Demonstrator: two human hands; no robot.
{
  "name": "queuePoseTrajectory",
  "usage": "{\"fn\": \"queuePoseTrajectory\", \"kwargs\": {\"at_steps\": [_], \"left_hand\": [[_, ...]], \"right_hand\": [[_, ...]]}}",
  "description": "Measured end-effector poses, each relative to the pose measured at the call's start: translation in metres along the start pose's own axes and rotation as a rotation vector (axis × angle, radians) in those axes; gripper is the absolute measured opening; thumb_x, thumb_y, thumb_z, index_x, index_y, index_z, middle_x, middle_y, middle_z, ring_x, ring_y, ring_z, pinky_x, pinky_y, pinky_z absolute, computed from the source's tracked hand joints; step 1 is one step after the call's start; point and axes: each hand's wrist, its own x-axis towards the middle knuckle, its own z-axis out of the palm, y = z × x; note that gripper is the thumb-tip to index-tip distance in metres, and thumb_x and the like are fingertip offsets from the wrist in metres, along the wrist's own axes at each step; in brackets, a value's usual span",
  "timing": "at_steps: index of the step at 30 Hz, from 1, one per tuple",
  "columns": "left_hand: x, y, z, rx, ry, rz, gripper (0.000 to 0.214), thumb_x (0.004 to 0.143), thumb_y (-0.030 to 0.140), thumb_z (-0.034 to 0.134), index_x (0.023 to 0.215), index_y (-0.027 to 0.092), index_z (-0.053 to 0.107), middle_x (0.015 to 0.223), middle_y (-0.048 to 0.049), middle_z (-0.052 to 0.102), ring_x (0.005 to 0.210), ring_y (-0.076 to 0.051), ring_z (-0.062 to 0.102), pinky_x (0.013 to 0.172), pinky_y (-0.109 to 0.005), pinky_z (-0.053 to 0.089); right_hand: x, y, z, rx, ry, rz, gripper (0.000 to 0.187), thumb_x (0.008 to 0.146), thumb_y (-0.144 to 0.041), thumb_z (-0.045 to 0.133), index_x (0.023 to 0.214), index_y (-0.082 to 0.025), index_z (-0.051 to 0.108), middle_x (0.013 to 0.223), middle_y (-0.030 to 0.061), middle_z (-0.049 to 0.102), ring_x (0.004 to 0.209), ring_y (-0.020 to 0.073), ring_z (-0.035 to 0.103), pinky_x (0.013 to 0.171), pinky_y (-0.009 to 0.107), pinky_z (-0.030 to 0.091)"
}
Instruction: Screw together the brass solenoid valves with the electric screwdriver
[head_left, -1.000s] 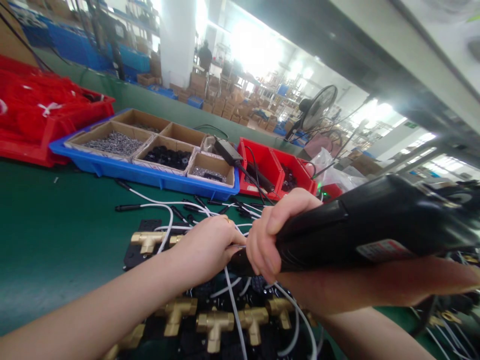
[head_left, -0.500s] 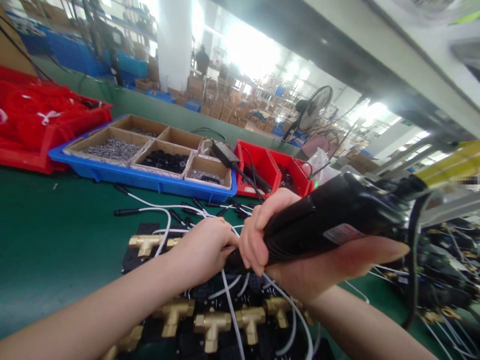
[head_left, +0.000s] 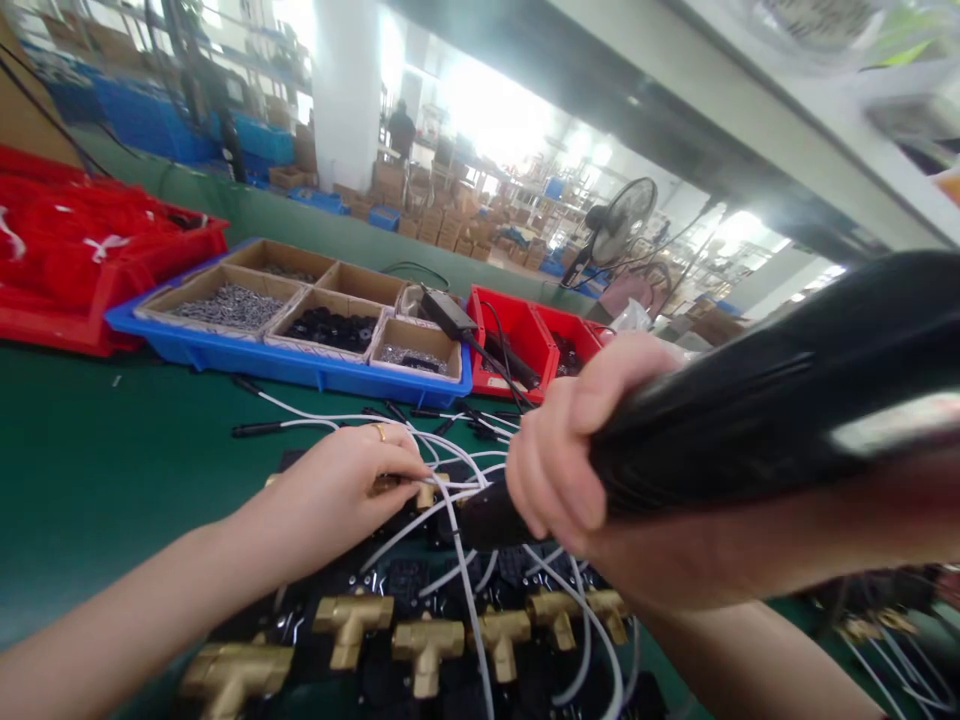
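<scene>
My right hand (head_left: 577,450) is wrapped around a black electric screwdriver (head_left: 750,400), whose body slants up to the right, close to the camera. Its narrow front end (head_left: 491,515) points down and left among the cables and black units; the very tip is hard to make out. My left hand (head_left: 352,485), with a ring on one finger, pinches a white cable (head_left: 457,540) between thumb and fingertips, just left of the screwdriver. Below both hands stand rows of black units with brass T-fittings (head_left: 427,645). Parts of the back row are hidden behind my left hand.
A blue tray (head_left: 300,375) with cardboard compartments of screws and black parts lies behind the cables. Red bins (head_left: 517,325) stand to its right, a red crate (head_left: 97,310) to its left. More units with brass fittings (head_left: 889,622) lie at far right.
My left hand has moved left, away from the screwdriver's front end, and now pinches a cable. The screwdriver's rear has swung nearer the camera and to the right, still in my right hand.
</scene>
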Motion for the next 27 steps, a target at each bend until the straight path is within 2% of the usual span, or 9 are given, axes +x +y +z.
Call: {"fn": "queuePoseTrajectory", "kwargs": {"at_steps": [3,6,8,11,17,21,24,27], "left_hand": [[0.001,0.0,0.002,0.094,-0.023,-0.02,0.016,0.088,0.016,0.066,0.088,0.024,0.08,0.091,-0.001,0.074,0.09,-0.018,0.066,0.081,-0.028,0.047],[0.004,0.002,0.002,0.203,-0.027,-0.011,0.014,0.09,0.018,0.067,0.083,0.023,0.078,0.088,-0.0024,0.074,0.088,-0.02,0.066,0.078,-0.031,0.044],[0.004,0.001,0.001,0.198,-0.012,0.028,0.015,0.089,0.017,0.067,0.083,0.024,0.078,0.084,-0.0016,0.074,0.085,-0.019,0.066,0.076,-0.029,0.043],[0.002,-0.002,0.001,0.145,0.013,0.061,0.018,0.087,0.014,0.067,0.084,0.027,0.079,0.081,-0.0001,0.074,0.081,-0.017,0.065,0.073,-0.026,0.042],[0.0,0.003,-0.002,0.164,-0.09,-0.045,0.019,0.09,0.012,0.066,0.086,0.025,0.079,0.084,-0.0008,0.074,0.087,-0.019,0.063,0.077,-0.028,0.041],[0.0,0.005,-0.002,0.166,-0.084,-0.125,0.016,0.09,0.014,0.065,0.092,0.022,0.079,0.089,-0.0041,0.073,0.091,-0.021,0.063,0.081,-0.03,0.043],[0.0,0.002,0.001,0.159,-0.067,-0.147,0.013,0.09,0.017,0.066,0.088,0.02,0.079,0.089,-0.0054,0.071,0.093,-0.021,0.063,0.081,-0.03,0.044],[-0.001,0.0,0.003,0.16,-0.062,-0.119,0.014,0.091,0.018,0.067,0.082,0.019,0.078,0.083,-0.0046,0.069,0.087,-0.02,0.061,0.078,-0.029,0.043]], "right_hand": [[0.006,0.021,0.011,0.097,0.058,-0.054,0.066,0.066,-0.081,0.076,0.067,-0.017,0.059,0.045,-0.0003,0.051,0.034,0.0135,0.045,0.033,0.025,0.037],[0.006,0.037,0.014,0.148,0.078,-0.079,0.065,0.064,-0.079,0.08,0.07,-0.018,0.058,0.043,-0.0026,0.049,0.032,0.0123,0.043,0.034,0.023,0.035],[0.005,0.043,0.012,0.141,0.065,-0.081,0.063,0.066,-0.076,0.08,0.072,-0.018,0.058,0.045,-0.0025,0.05,0.033,0.0122,0.043,0.034,0.022,0.035],[0.003,0.047,0.009,0.145,0.054,-0.087,0.063,0.068,-0.078,0.078,0.075,-0.018,0.06,0.046,-0.0023,0.051,0.034,0.0125,0.043,0.034,0.023,0.034],[0.002,0.054,0.008,0.101,0.038,-0.107,0.065,0.071,-0.081,0.073,0.074,-0.018,0.063,0.049,-0.0003,0.052,0.036,0.0119,0.044,0.037,0.023,0.035],[0.001,0.058,0.007,0.104,0.042,-0.134,0.066,0.073,-0.082,0.071,0.078,-0.017,0.065,0.05,-0.0001,0.053,0.038,0.0124,0.047,0.037,0.022,0.036],[0.001,0.059,0.006,0.098,0.059,-0.134,0.068,0.072,-0.084,0.07,0.08,-0.017,0.065,0.05,-0.0014,0.051,0.038,0.0127,0.047,0.037,0.023,0.038],[0.002,0.057,0.009,0.103,0.089,-0.133,0.069,0.068,-0.085,0.073,0.075,-0.017,0.064,0.048,-0.0019,0.05,0.035,0.0119,0.044,0.035,0.022,0.037]]}}
